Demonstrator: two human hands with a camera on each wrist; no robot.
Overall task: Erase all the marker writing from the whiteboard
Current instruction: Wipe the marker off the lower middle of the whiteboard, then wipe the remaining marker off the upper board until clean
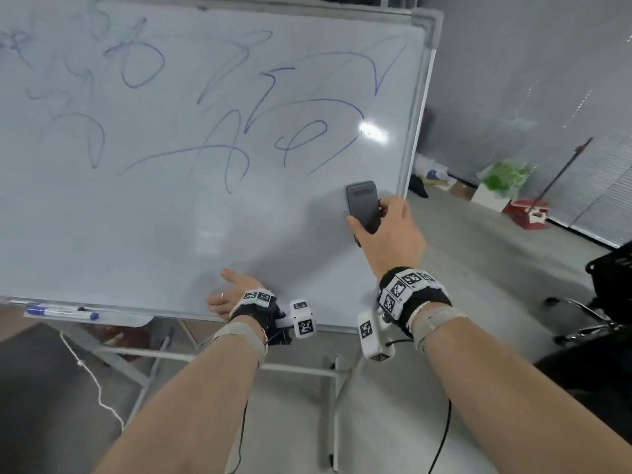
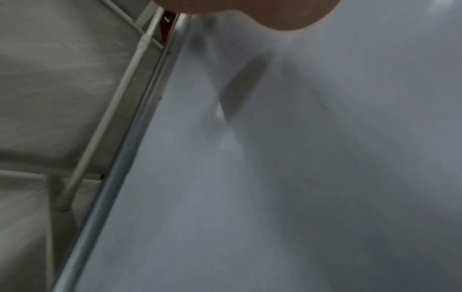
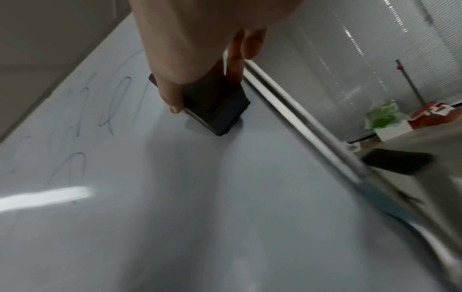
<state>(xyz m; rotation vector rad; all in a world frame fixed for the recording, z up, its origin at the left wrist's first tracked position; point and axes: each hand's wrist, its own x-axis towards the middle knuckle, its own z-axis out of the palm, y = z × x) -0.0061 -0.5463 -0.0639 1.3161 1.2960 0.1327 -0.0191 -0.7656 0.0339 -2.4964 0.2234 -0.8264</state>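
Nearest the camera, two bare forearms reach forward, each wrist wrapped in a black band carrying white marker cubes. The left hand (image 1: 228,295) lies low against the large white aluminium-framed whiteboard (image 1: 143,234), at its bottom edge, thumb stretched out and a ring on one finger; the fingers look relaxed and flat on the surface, holding nothing, though the left wrist view is too blurred to confirm more than the board face and its metal edge (image 2: 130,150).

A little higher and to the right, the right hand (image 1: 390,234) grips a dark grey rectangular board eraser (image 1: 363,205), thumb on its left side and fingers curled round its right side. In the right wrist view the eraser (image 3: 217,106) sits flat against the board's surface, close to the right frame rail (image 3: 295,116).

On the pen ledge at the board's lower left lies a white marker with blue caps (image 1: 61,312).

Above the eraser, the blue marker writing (image 1: 273,124) covers the upper half of the board in loose loops and strokes; the marks at the upper left look fainter and smeared. The lower half of the board bears no writing.

Beyond the board's right edge, on the grey floor, stand a white box with green contents (image 1: 496,186) and a red dustpan with a long handle (image 1: 528,213), before pale window blinds (image 1: 602,186).
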